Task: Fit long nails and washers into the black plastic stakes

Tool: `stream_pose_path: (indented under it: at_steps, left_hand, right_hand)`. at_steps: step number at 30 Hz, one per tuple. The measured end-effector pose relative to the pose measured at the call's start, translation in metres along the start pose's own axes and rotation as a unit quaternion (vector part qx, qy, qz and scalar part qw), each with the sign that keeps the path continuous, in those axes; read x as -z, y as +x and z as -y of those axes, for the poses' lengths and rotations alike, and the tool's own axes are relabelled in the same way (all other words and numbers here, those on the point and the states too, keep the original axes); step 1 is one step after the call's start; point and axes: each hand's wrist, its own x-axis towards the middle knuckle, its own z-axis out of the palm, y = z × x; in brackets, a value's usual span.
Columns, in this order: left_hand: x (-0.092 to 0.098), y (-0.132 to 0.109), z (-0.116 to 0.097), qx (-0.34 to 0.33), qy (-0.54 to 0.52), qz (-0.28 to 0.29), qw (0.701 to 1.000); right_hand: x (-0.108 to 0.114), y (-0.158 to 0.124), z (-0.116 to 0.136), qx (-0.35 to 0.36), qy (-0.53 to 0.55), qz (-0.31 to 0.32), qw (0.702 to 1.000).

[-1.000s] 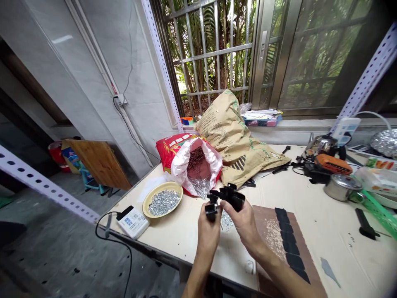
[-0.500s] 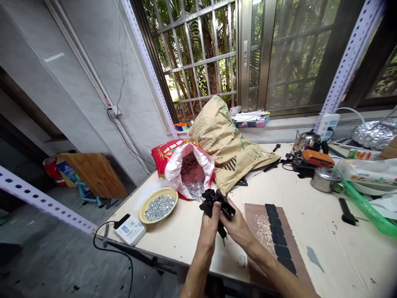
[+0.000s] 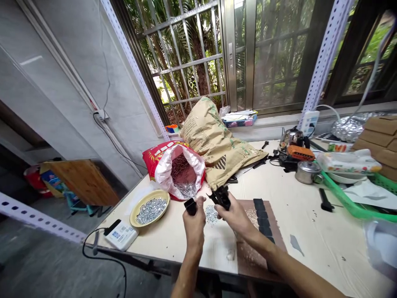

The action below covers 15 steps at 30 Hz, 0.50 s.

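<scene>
My left hand is closed around one small black plastic part held above the table. My right hand grips a cluster of several black plastic parts a short way to the right of it. The two hands are apart, with a small pile of silvery screws on the table between and beyond them. A brown board carrying a row of black parts lies just right of my right hand.
A yellow dish of screws and a white device with a cable sit at the left. An open red-and-white bag and a brown paper sack stand behind. Tools, a steel pot and a green basket crowd the right.
My hands, pressed together on the black parts half a second ago, have separated; the left now holds a single part away from the cluster. The view has swung to the right.
</scene>
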Motion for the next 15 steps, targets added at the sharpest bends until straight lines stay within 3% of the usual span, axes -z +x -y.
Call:
stream_pose_path:
  at_steps: [2, 4, 8, 12, 15]
  left_hand:
    - [0.003, 0.003, 0.000, 0.017, -0.046, 0.016, 0.999]
    - [0.009, 0.007, 0.001, 0.045, -0.085, 0.041, 0.995]
    - [0.028, 0.013, 0.009, 0.133, -0.128, 0.058, 0.981]
    - [0.037, 0.016, 0.016, 0.172, -0.164, 0.046, 0.970]
    - [0.034, 0.017, 0.019, 0.165, -0.148, 0.081, 0.972]
  right_hand:
    - [-0.002, 0.006, -0.007, -0.117, 0.066, -0.030, 0.990]
    - [-0.003, 0.012, -0.017, -0.189, 0.116, -0.070, 0.973]
    - [0.016, 0.039, -0.025, -0.210, 0.152, -0.124, 0.958]
    - [0.063, 0.091, -0.004, -0.221, 0.196, -0.143, 0.945]
    - [0.100, 0.125, 0.012, -0.206, 0.231, -0.180, 0.934]
